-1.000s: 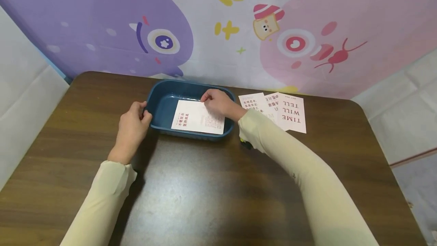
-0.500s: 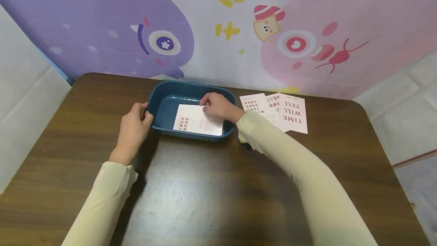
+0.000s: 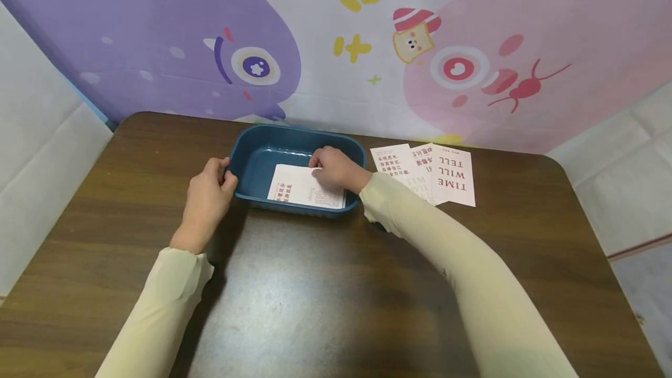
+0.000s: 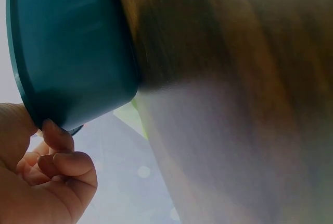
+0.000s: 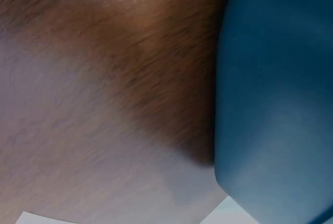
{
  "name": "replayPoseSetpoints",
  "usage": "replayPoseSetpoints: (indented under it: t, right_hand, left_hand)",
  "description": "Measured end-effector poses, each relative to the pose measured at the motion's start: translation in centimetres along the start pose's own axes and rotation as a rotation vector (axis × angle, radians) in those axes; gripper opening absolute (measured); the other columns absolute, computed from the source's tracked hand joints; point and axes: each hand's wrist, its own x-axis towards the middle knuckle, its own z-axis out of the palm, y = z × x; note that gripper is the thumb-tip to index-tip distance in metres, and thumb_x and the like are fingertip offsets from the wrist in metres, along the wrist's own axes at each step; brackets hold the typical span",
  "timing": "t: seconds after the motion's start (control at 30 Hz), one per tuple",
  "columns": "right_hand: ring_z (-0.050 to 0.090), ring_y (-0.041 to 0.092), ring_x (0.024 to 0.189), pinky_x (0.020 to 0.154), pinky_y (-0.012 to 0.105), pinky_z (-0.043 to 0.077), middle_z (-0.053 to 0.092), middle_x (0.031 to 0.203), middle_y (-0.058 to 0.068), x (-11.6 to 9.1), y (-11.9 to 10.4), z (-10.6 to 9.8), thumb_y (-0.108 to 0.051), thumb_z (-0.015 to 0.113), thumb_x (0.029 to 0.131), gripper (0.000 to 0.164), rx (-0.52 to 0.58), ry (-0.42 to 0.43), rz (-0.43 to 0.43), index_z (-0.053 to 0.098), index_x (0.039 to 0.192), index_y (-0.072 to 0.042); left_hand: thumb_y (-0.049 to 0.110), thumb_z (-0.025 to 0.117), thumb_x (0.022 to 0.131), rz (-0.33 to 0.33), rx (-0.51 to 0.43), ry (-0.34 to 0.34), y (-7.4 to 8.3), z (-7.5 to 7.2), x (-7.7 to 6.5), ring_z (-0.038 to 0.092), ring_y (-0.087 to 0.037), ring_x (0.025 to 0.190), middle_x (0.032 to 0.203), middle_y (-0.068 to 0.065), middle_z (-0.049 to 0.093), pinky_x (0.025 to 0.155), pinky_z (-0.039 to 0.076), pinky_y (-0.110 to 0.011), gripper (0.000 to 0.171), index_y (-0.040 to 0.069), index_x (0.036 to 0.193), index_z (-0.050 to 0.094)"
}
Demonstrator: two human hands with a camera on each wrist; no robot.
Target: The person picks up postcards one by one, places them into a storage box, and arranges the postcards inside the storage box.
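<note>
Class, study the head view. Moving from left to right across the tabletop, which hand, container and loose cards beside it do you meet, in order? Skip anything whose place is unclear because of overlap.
left hand → blue rectangular tray → leftmost loose card, with Chinese characters → TIME WILL TELL card
</note>
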Motion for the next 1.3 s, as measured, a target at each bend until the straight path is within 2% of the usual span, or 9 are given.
replayPoseSetpoints:
  t: [0.23,0.47,0.7,1.3]
  right_hand:
    - [0.053,0.024,0.096,0.092,0.041,0.049,0.064,0.110,0.018,0.07,0.05,0.21,-0.014,0.060,0.090,0.026,-0.091,0.027,-0.008,0.068,0.109,0.002]
    - [0.054,0.024,0.094,0.090,0.040,0.050,0.063,0.110,0.017,0.02,0.13,0.32,-0.015,0.059,0.091,0.025,-0.085,0.035,0.014,0.068,0.107,0.002]
    - [0.053,0.025,0.097,0.093,0.041,0.049,0.063,0.110,0.017,-0.04,0.08,0.40,-0.016,0.059,0.091,0.026,-0.088,0.028,0.013,0.069,0.107,0.002]
    - [0.054,0.024,0.096,0.092,0.040,0.050,0.067,0.107,0.017,-0.14,0.13,0.22,-0.015,0.059,0.091,0.024,-0.098,0.038,-0.012,0.070,0.104,0.002]
  left_hand:
    - [0.006,0.046,0.092,-0.014,-0.006,-0.012,0.06,-0.05,0.01,0.052,-0.035,0.070,0.083,-0.029,0.063,0.064,0.043,-0.045,0.036,-0.013,0.121,0.056]
    - [0.006,0.046,0.090,-0.016,0.001,0.008,0.05,0.11,0.07,0.052,-0.034,0.069,0.080,-0.027,0.061,0.062,0.043,-0.044,0.036,-0.013,0.120,0.056]
    - [0.008,0.045,0.092,-0.031,-0.002,-0.017,-0.10,0.07,-0.01,0.052,-0.036,0.071,0.084,-0.028,0.062,0.065,0.043,-0.045,0.038,-0.013,0.121,0.055]
    - [0.008,0.045,0.092,-0.033,-0.010,-0.014,0.13,-0.02,-0.04,0.052,-0.036,0.072,0.086,-0.030,0.064,0.066,0.044,-0.046,0.037,-0.013,0.121,0.055]
